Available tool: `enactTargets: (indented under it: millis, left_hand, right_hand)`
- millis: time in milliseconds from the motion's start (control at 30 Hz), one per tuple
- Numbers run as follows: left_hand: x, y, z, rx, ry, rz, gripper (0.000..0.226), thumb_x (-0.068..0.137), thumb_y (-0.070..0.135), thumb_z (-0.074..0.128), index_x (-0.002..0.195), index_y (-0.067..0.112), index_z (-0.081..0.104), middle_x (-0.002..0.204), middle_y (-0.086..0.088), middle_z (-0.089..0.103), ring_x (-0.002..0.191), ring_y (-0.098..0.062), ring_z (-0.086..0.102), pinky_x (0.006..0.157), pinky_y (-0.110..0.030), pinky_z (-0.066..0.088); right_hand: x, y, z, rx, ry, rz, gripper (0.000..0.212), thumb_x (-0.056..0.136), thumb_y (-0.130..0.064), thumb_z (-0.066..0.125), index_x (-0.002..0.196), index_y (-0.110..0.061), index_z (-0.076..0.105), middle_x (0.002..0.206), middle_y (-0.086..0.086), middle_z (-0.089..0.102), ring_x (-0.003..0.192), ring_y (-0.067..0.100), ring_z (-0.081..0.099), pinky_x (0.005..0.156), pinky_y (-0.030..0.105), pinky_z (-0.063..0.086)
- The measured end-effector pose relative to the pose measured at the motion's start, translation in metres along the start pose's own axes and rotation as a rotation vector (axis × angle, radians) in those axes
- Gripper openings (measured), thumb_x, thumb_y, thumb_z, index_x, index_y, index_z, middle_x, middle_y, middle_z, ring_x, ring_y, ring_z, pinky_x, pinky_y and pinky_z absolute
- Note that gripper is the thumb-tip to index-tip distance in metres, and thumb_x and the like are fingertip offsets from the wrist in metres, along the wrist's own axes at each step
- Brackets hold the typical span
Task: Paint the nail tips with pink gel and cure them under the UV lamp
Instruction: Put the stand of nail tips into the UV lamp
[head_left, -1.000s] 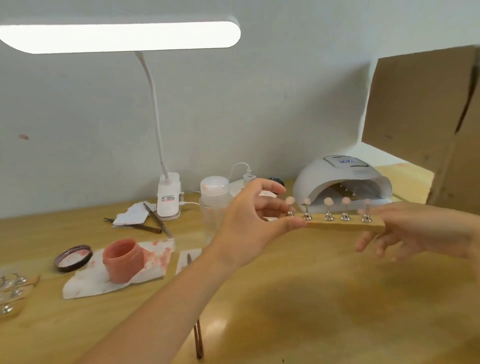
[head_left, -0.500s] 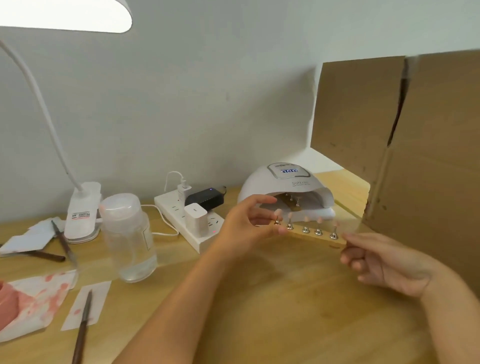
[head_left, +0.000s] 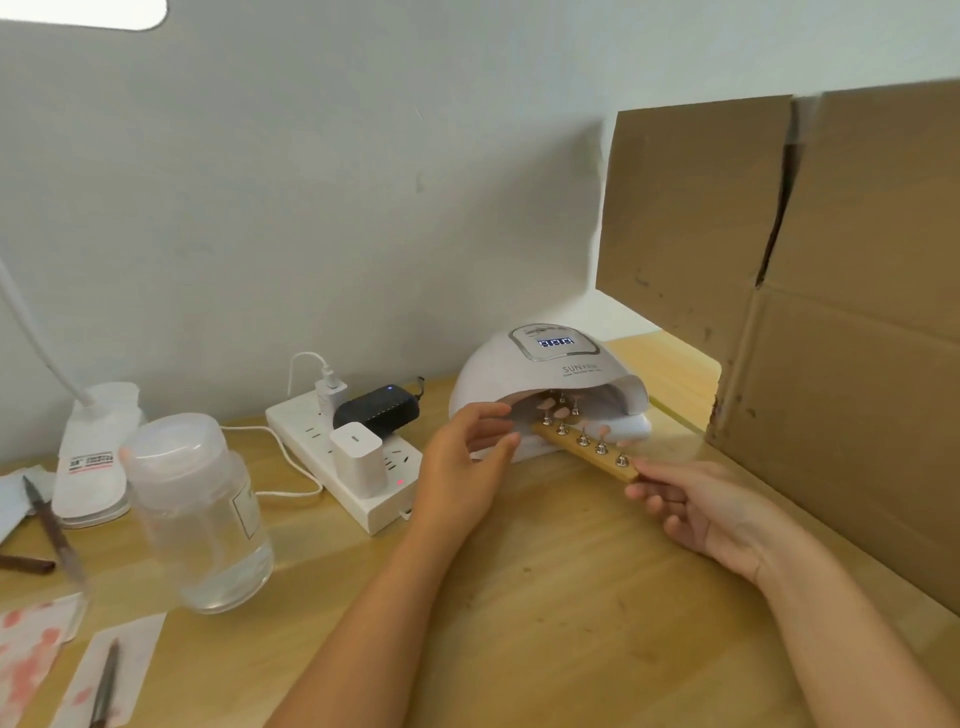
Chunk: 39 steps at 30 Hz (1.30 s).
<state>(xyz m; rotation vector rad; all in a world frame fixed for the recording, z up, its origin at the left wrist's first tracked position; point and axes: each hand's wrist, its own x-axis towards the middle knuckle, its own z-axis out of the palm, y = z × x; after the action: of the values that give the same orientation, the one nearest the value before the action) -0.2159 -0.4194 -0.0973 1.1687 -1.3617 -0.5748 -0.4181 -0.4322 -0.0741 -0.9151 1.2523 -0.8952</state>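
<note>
Far left of both hands: clear plastic bottle (head_left: 200, 512) with domed cap, some liquid in it. Between bottle and left fingers: white power strip (head_left: 347, 457) carrying a white cube charger and a black adapter. Left hand (head_left: 462, 467) at the mouth of the UV lamp (head_left: 545, 379), fingers loosely extended, grasping nothing; fingertips just beside the near end of the wooden strip (head_left: 587, 453). Strip is a narrow tan bar, angled, far end inside the lamp opening, near end sticking out toward the right hand (head_left: 696, 506). Metal pegs along it hold small pink nail tips (head_left: 603, 430). Right fingertips touch the strip's outer end; pinching or only pushing, cannot tell. Lamp is a white dome, lit display on top. Right of right fingers: cardboard box (head_left: 831, 291).
</note>
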Motion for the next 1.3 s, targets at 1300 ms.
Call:
enactTargets:
  millis: [1300]
  left_hand:
    - [-0.004, -0.008, 0.005, 0.154, -0.105, 0.006, 0.024, 0.088, 0.006, 0.053, 0.096, 0.029, 0.058, 0.087, 0.013, 0.064, 0.08, 0.003, 0.056, 0.066, -0.003, 0.038]
  right_hand:
    - [0.009, -0.018, 0.057, -0.809, 0.345, -0.789, 0.038, 0.077, -0.032, 0.053, 0.043, -0.018, 0.041, 0.037, -0.007, 0.04, 0.039, 0.008, 0.033, 0.046, 0.024, 0.029]
